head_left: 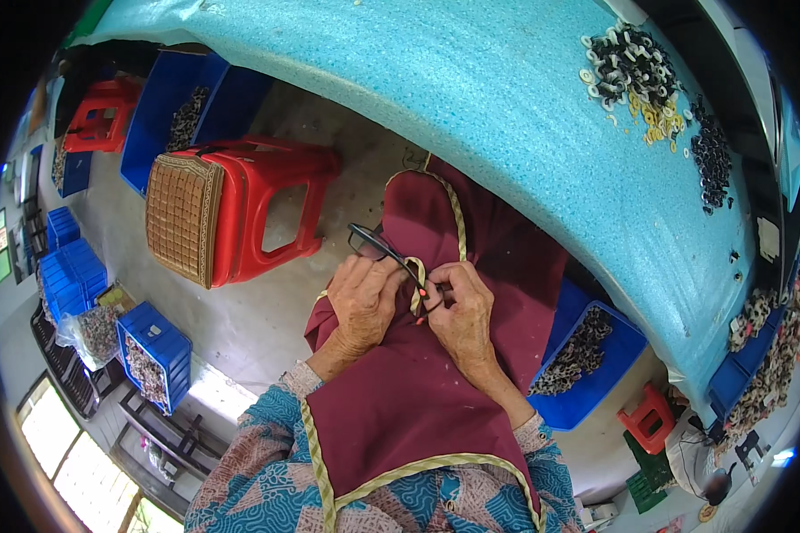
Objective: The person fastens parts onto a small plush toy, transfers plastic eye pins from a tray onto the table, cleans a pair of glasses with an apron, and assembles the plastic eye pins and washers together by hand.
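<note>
A pair of dark-framed eyeglasses (388,248) with red-marked temple tips lies between my two hands over my lap. My left hand (362,300) is closed at the lens end, with one lens showing beyond its fingers. Folded temples reach across to my right hand (463,309), whose fingers are bent around their tips. Beneath both hands spreads a maroon apron (418,377) with cream patterned trim. A loop of that trim shows between the hands. My fingers hide part of the glasses.
A blue-covered table (471,89) curves ahead, bearing piles of black, white and yellow ring-like pieces (631,71). To the left, a red stool (240,209) lies on its side with a brown woven pad. Blue bins (156,355) of small parts stand left; another bin (627,342) sits beneath the table.
</note>
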Action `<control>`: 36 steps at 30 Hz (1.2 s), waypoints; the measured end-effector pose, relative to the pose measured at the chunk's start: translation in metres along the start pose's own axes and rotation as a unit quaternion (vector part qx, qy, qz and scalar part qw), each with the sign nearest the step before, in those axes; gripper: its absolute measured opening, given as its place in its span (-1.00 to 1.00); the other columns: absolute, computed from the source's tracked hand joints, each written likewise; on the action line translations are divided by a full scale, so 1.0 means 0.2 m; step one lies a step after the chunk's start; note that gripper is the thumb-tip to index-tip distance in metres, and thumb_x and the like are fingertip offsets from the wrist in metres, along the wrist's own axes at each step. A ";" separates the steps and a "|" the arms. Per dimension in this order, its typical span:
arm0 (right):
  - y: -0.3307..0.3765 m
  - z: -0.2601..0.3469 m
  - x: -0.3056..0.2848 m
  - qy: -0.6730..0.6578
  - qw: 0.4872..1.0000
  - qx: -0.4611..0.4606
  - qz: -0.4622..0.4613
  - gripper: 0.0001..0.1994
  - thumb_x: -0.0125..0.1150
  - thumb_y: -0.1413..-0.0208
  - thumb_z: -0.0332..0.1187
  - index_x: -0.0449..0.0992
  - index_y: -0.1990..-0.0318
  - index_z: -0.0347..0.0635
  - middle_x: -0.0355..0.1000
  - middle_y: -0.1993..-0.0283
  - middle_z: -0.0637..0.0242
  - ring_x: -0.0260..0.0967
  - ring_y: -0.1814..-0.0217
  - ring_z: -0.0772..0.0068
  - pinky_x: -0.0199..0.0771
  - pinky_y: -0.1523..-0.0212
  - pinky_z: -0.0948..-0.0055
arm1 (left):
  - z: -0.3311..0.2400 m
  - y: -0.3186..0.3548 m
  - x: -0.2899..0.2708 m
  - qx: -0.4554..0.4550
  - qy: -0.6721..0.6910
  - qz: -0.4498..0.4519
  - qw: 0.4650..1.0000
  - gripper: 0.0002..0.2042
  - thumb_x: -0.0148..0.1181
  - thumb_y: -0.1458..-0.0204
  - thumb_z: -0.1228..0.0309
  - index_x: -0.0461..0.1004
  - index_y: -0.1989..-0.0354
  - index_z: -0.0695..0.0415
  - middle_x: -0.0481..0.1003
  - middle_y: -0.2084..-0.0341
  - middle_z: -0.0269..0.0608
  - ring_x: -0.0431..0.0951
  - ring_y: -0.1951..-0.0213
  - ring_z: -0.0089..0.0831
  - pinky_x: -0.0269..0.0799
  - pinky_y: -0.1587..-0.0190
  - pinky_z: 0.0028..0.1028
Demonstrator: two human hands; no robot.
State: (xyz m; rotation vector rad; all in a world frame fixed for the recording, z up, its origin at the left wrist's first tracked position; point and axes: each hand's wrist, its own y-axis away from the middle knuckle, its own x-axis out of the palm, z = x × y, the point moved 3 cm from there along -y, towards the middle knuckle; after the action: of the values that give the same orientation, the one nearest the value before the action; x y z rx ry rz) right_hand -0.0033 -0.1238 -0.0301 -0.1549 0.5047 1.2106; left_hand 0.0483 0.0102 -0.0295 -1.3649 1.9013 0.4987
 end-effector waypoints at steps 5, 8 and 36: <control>0.02 -0.04 0.02 -0.054 0.998 0.010 0.000 -0.79 0.16 0.24 -0.73 0.36 0.41 -0.30 0.35 0.38 0.20 0.40 0.47 0.29 0.39 0.52 0.38 | -0.03 0.06 -0.03 0.116 -0.027 0.148 0.982 -0.58 0.15 0.17 0.43 0.41 0.03 0.08 0.44 0.10 -0.30 0.34 0.02 -0.21 0.09 0.03 -0.17; 0.02 -0.06 0.02 -0.036 0.999 -0.019 -0.003 -0.80 0.14 0.22 -0.73 0.35 0.40 -0.31 0.35 0.35 0.19 0.43 0.42 0.26 0.43 0.50 0.41 | -0.01 0.13 -0.01 0.164 -0.135 0.231 0.949 -0.50 0.15 0.11 0.33 0.32 -0.10 0.05 0.21 -0.18 -0.38 0.08 -0.22 -0.15 -0.03 -0.13 -0.09; -0.04 -0.04 -0.01 -0.040 0.999 -0.011 -0.010 -0.83 0.17 0.25 -0.70 0.34 0.47 -0.30 0.40 0.39 0.16 0.42 0.51 0.32 0.43 0.55 0.46 | 0.09 0.13 -0.09 0.170 -0.051 0.188 0.966 -0.65 0.19 0.16 0.44 0.46 0.10 0.08 0.38 0.04 -0.34 0.27 -0.05 -0.22 0.21 0.01 -0.21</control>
State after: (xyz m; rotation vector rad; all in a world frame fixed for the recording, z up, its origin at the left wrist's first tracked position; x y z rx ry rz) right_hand 0.0012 -0.1323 -0.0373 -0.1296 0.4186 1.1981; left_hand 0.0331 0.0430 -0.0295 -0.7487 2.0528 0.3912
